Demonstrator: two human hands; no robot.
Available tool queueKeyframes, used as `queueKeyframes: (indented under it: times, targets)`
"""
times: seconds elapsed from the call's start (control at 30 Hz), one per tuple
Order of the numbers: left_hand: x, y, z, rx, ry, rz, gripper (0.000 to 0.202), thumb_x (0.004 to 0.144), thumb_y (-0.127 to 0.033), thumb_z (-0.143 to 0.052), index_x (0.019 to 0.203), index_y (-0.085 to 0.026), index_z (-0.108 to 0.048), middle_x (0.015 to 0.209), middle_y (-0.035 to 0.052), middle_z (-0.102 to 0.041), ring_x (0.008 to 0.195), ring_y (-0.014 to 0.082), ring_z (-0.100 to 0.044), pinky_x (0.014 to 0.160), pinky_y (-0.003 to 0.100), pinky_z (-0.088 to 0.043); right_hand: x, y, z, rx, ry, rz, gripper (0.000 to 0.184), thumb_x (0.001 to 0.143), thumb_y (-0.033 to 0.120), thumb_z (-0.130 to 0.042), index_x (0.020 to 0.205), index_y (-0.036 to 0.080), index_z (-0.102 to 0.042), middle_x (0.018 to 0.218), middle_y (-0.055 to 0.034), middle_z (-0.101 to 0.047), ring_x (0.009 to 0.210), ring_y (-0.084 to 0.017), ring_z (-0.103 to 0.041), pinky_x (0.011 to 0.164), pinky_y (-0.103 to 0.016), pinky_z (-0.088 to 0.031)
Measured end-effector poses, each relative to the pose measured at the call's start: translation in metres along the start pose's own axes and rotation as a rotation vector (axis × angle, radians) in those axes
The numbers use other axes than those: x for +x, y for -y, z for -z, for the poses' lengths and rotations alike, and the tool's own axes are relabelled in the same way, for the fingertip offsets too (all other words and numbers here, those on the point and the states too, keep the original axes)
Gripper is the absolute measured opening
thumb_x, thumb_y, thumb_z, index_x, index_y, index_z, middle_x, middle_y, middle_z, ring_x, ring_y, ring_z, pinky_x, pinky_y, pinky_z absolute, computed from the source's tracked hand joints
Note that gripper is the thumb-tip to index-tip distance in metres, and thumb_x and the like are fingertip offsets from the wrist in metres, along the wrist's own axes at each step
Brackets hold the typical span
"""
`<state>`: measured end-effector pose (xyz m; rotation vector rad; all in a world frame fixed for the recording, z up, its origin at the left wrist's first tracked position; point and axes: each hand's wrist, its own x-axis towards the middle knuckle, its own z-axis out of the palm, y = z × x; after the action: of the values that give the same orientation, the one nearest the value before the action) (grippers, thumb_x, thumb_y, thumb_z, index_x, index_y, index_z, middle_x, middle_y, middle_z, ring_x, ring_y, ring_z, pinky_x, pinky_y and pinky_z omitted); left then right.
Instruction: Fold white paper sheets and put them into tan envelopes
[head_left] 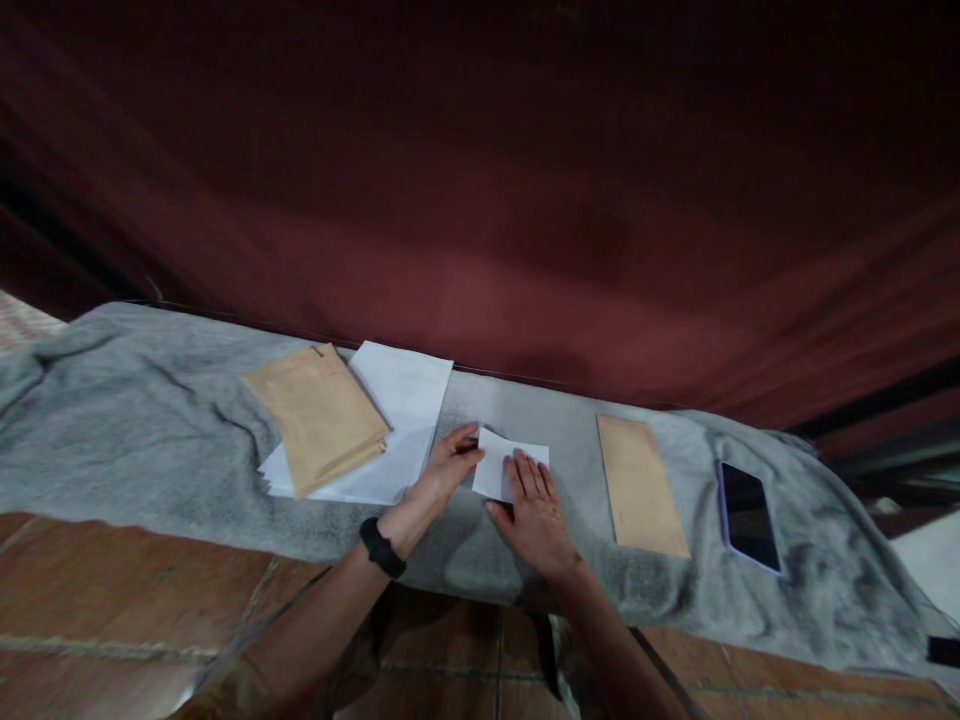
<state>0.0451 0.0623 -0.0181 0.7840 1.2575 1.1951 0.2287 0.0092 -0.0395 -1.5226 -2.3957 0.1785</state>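
Note:
A small folded sheet of white paper [495, 465] lies on the grey cloth in front of me. At its left edge, my left hand [448, 466] has its thumb and fingers closed on the paper. My right hand [536, 515] rests flat over the paper's right part with fingers stretched out, covering some of it. To the left, a stack of brown envelopes [319, 415] overlaps a stack of white paper sheets [409, 400]. A single brown envelope [641, 485] lies apart, to the right of my right hand.
A phone [750, 515] with a dark screen and pale purple edge lies at the right. Grey cloth [172, 430] covers the long surface, with folds at both ends. Behind it rises a dark red wall-like panel [480, 250]. Brown floor tiles [135, 590] show below the front edge.

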Motion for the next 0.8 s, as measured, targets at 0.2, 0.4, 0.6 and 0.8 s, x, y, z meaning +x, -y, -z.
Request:
queueKeyframes:
  times: [0.2, 0.4, 0.6, 0.8]
  targets:
    - [-0.007, -0.010, -0.008, -0.256, 0.149, 0.129, 0.038, 0.082, -0.042, -0.078, 0.109, -0.015, -0.073, 0.101, 0.0113, -0.077, 0.094, 0.0225, -0.074, 0.085, 0.035, -0.059, 0.013, -0.006, 0.022, 0.466, -0.160, -0.143, 0.054, 0.109, 0.043, -0.023, 0.150, 0.020, -0.051, 0.150, -0.0099, -0.059, 0.140, -0.023, -0.053, 0.118, -0.043, -0.043]
    - [-0.025, 0.002, -0.023, -0.298, 0.312, 0.218, 0.055, 0.075, -0.040, -0.087, 0.122, -0.018, -0.068, 0.117, 0.0134, -0.076, 0.099, 0.0258, -0.074, 0.090, 0.040, -0.058, 0.024, -0.015, 0.030, 1.276, -0.454, -0.497, 0.063, 0.104, 0.060, -0.030, 0.141, 0.016, -0.056, 0.126, -0.0119, -0.074, 0.116, -0.026, -0.071, 0.093, -0.040, -0.060]
    - [-0.022, 0.008, -0.022, -0.215, 0.281, 0.129, 0.042, 0.068, -0.035, -0.089, 0.104, -0.018, -0.075, 0.096, 0.0065, -0.078, 0.086, 0.0223, -0.073, 0.078, 0.032, -0.057, 0.027, -0.020, 0.013, 1.377, -0.400, -0.581, 0.048, 0.093, 0.050, -0.054, 0.126, 0.017, -0.065, 0.110, -0.0104, -0.080, 0.094, -0.027, -0.077, 0.088, -0.041, -0.061]
    - [-0.022, 0.003, -0.016, 0.025, 0.321, 0.108, 0.035, 0.066, -0.041, -0.087, 0.087, -0.016, -0.077, 0.082, 0.0040, -0.074, 0.073, 0.0182, -0.067, 0.066, 0.027, -0.049, 0.024, -0.036, 0.021, 1.399, -0.254, -0.643, 0.043, 0.076, 0.051, -0.072, 0.104, 0.018, -0.072, 0.089, -0.0057, -0.080, 0.075, -0.025, -0.073, 0.066, -0.034, -0.056]
